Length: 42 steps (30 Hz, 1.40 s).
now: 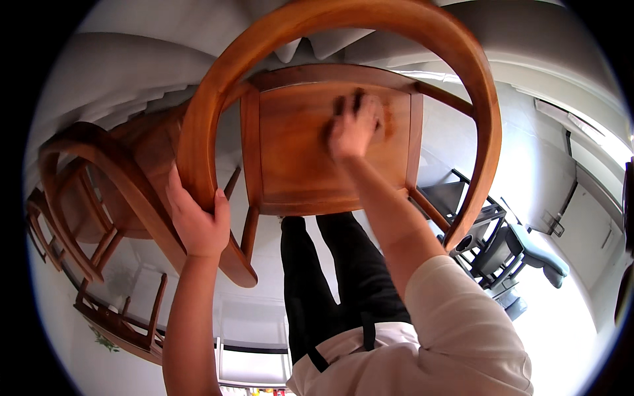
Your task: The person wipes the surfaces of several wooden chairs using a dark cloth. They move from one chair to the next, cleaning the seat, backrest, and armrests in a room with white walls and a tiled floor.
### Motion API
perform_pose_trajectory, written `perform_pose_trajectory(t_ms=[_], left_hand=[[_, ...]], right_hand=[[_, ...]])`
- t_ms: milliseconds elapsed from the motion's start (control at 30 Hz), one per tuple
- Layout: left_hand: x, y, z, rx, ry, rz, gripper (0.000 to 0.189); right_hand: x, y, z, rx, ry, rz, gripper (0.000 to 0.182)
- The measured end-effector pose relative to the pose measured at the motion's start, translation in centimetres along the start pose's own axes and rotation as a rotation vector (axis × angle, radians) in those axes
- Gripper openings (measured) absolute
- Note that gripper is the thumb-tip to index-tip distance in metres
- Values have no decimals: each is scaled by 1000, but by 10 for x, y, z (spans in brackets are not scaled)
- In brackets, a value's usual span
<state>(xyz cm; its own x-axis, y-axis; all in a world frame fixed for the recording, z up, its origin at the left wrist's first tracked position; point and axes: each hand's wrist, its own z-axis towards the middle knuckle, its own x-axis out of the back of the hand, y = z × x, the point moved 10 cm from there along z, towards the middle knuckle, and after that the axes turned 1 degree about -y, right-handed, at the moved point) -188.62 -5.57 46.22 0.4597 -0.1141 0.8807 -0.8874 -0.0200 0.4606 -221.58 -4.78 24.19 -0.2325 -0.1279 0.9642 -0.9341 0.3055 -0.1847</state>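
Note:
A wooden armchair (337,143) with a curved top rail stands right before me, its panelled seat facing up. My left hand (200,222) is wrapped around the left part of its curved armrest (198,148), the thumb on the inner side. Over the seat, right of its middle, my right hand (355,126) is blurred, with its fingers bent down at the wood. A dark object (339,105) shows under and between those fingers, too blurred to name. Beside the hand, darker orange streaks (390,121) mark the seat's surface.
Close on the left stands another wooden armchair (119,173), with more wooden furniture (119,326) behind it. Pale drapery (143,54) hangs beyond the chairs. To the right are a black-framed item (488,218) and a light-blue padded seat (537,247) on a pale floor.

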Motion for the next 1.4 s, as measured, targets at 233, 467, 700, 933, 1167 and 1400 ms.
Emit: perform_pose_trajectory(t_ms=[233, 467, 700, 933, 1167, 1400], left_hand=[[-1, -5, -1, 14, -10, 15, 83], [1, -5, -3, 18, -9, 29, 84], [1, -11, -5, 67, -33, -15, 85], [-3, -13, -7, 134, -63, -45, 83], [1, -7, -3, 75, -21, 9, 85], [-5, -14, -7, 68, -36, -8, 85]], right_hand=[[-37, -153, -25, 912, -206, 130, 54], [8, -25, 97, 79, 199, -3, 53], [-39, -189, 49, 507, -116, 77, 58], [-15, -118, 94, 429, -100, 76, 58], [-42, -191, 55, 410, -69, 59, 58], [-4, -97, 86, 589, -159, 85, 57]])
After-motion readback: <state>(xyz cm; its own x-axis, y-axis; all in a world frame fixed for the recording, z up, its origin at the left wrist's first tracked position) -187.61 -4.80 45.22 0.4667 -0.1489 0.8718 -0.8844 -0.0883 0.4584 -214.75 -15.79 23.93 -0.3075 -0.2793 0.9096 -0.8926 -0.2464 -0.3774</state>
